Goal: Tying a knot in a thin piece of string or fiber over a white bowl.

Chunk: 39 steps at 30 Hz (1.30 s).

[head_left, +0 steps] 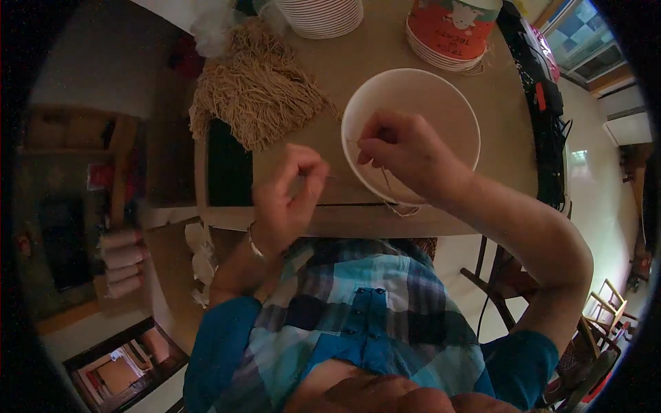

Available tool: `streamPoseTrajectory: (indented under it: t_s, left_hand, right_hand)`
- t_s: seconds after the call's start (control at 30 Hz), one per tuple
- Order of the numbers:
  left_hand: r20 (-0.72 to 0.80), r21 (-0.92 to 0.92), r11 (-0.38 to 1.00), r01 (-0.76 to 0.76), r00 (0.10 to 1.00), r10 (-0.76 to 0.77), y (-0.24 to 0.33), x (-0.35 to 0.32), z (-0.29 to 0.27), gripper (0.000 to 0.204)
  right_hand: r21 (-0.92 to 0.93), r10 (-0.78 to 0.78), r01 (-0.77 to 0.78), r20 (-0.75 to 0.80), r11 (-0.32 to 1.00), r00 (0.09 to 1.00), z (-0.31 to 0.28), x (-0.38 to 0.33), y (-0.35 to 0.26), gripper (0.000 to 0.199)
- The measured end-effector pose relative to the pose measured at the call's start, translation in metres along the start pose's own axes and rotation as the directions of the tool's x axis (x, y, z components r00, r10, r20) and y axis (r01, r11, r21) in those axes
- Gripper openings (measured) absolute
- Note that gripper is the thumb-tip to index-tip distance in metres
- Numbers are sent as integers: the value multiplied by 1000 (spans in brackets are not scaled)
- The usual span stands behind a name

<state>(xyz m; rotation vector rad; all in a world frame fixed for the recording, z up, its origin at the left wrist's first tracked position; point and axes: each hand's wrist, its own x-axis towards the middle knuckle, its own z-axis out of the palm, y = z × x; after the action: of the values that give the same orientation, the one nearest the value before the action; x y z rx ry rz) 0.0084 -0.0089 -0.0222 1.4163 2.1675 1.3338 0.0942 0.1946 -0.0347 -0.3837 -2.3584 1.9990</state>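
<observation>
A white paper bucket (451, 103) stands at the near edge of the table, its mouth toward me. My right hand (406, 148) is over the bucket's mouth, fingers pinched on a thin tan cord (386, 180). The cord hangs down to the near rim, where a loop of it shows. Left of the bucket, my left hand (292, 189) is raised with thumb and fingertips closed together. What they hold, if anything, is too small to make out. Beyond that hand lies a large heap of tan cords (258, 89).
A stack of white buckets (321, 15) stands at the back of the brown table (506, 148). To its right is a stack of orange printed buckets (451, 34). Black cables and a dark case (544, 96) run along the right edge. Chairs (506, 286) stand at lower right.
</observation>
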Motion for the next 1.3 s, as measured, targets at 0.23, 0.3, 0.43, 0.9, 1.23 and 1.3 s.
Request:
streamPoseTrajectory:
  t_s: [0.23,0.3,0.43,0.9,1.23,1.3]
  left_hand:
    - [-149,-275,950,148,970,-194,-34,15,27,16]
    - [-159,-308,939,152,965,-208,-37,14,29,18]
    - [-137,-268,951,156,971,-198,-37,15,30,19]
    - [-126,-225,967,119,981,-150,-31,18,32,15]
    - [-128,-308,943,127,976,-173,-35,19,33,13]
    - [-128,-313,941,128,976,-175,-32,20,33,13]
  right_hand:
    - [58,-3,4,-27,998,1000,2,1,-3,11]
    - [68,8,-7,-10,998,1000,1,0,-5,10]
    - [70,10,-12,24,998,1000,1,2,-5,9]
    - [14,33,-33,15,999,999,4,7,1,10]
    - [-5,-1,1,-29,1000,1000,7,9,-3,15]
    - [-29,7,-8,-28,1000,1000,7,10,-3,15]
